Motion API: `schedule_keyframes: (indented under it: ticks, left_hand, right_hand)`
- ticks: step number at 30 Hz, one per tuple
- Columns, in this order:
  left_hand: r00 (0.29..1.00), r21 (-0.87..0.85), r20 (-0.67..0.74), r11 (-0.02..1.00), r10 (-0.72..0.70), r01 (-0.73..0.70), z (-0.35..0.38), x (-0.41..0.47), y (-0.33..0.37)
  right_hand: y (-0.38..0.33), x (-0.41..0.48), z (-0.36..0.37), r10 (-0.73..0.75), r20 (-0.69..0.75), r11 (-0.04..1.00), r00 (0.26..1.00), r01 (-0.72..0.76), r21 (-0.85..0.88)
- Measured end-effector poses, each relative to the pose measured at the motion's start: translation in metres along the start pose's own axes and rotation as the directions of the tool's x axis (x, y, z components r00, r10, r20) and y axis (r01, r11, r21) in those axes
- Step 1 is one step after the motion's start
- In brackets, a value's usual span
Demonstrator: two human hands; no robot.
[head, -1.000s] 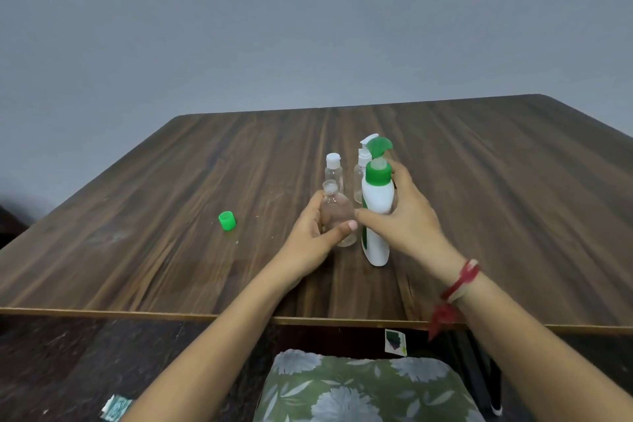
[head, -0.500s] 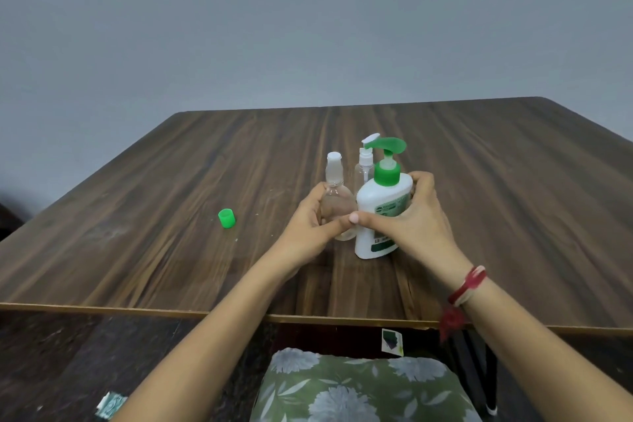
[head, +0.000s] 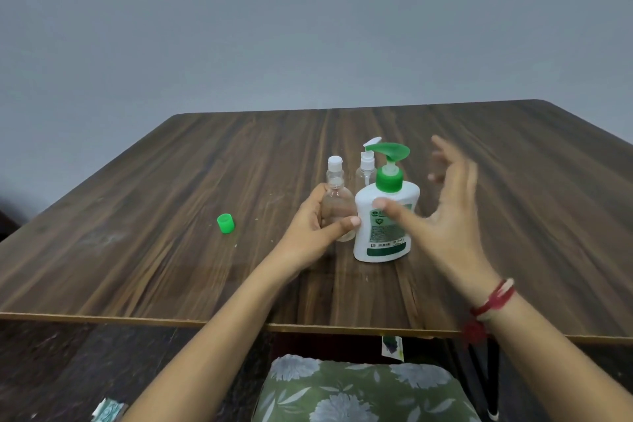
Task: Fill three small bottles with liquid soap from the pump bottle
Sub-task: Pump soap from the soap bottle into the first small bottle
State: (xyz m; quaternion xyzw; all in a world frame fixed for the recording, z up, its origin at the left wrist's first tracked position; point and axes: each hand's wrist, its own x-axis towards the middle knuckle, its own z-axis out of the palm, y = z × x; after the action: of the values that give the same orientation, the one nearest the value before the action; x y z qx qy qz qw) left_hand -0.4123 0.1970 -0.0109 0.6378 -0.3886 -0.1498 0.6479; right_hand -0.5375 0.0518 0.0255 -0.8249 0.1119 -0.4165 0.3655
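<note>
A white pump bottle with a green pump head stands upright on the wooden table, its label facing me. My left hand grips a small clear bottle just left of it, with no cap on its neck. Behind them stand a second small bottle with a white cap and a third small bottle with a white spray top. My right hand hovers to the right of the pump bottle, fingers spread and blurred, holding nothing. A green cap lies on the table to the left.
The table's front edge runs across below my forearms. A floral green cushion sits under it, close to me. A red thread band is on my right wrist. A grey wall rises behind the table.
My right hand turned the pump bottle so its label faces me, then let go and lifted away to the right. My left hand kept its hold on the small clear bottle.
</note>
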Motion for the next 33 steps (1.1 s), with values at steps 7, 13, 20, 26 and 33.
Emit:
schedule_keyframes:
  ticks: [7,13,20,26,33]
  left_hand:
    - [0.991,0.017,-0.105,0.996,0.086,-0.084,-0.004,0.009,0.02]
    - [0.983,0.201,-0.03,0.965,0.181,-0.171,-0.001,0.002,0.033]
    - [0.986,0.237,0.016,0.958,0.163,-0.162,0.0,-0.005,0.03]
    - [0.99,0.254,0.031,0.957,0.139,-0.142,0.004,-0.005,0.035]
    - [0.991,0.285,0.061,0.949,0.122,-0.135,0.007,0.005,0.046]
  right_hand:
    - [-0.011,0.049,-0.006,-0.377,0.103,0.914,0.92,0.352,0.201]
    - [0.0,0.047,0.015,-0.395,-0.021,0.89,0.919,0.388,0.24]
    - [0.001,0.042,0.03,-0.277,-0.041,0.862,0.96,0.267,0.431]
    - [0.008,0.041,0.036,-0.274,0.023,0.849,0.962,0.23,0.475]
    - [0.006,0.042,0.037,-0.271,-0.014,0.861,0.963,0.248,0.444]
